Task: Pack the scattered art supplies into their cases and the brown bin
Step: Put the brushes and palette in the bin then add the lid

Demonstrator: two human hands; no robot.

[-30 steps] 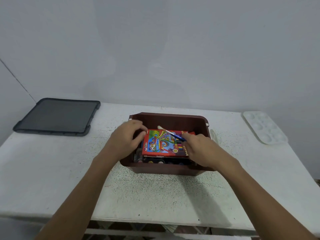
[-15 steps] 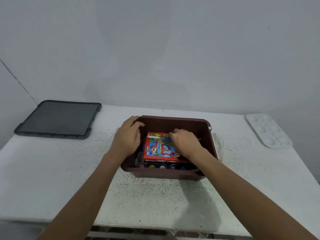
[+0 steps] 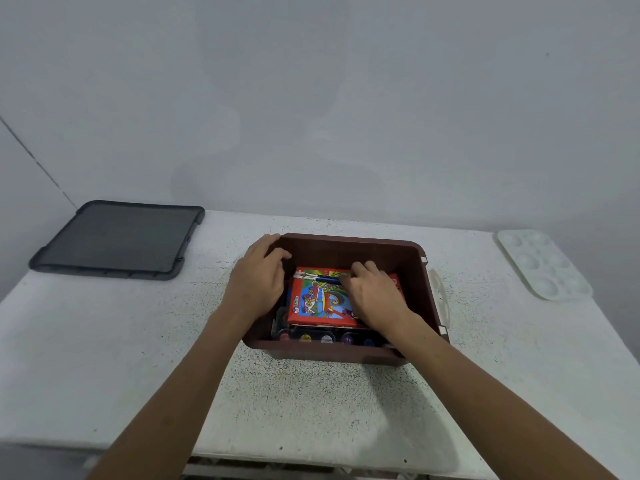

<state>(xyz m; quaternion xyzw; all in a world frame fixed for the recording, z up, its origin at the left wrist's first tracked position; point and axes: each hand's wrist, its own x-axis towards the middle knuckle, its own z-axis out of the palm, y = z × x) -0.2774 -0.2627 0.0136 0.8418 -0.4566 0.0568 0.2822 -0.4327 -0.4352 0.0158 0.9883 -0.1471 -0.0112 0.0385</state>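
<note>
Brown bin (image 3: 346, 353), near worktop's (image 3: 104, 358) far edge: my left hand (image 3: 258, 282) grips its rim, right hand (image 3: 375, 296) pinches brushes (image 3: 317, 278) inside.

From my remote seat this reads as a plain indoor room set up as a small art or craft corner; whether home or studio I cannot tell. A bare grey-white wall (image 3: 346, 98) backs a white speckled bench (image 3: 104, 358). On the bench lie a white paint palette (image 3: 543, 265), a dark grey lid (image 3: 117, 239) and a brown bin (image 3: 346, 353) holding a colourful box (image 3: 318, 303), paint pots (image 3: 325, 338) and brushes (image 3: 317, 278).
</note>
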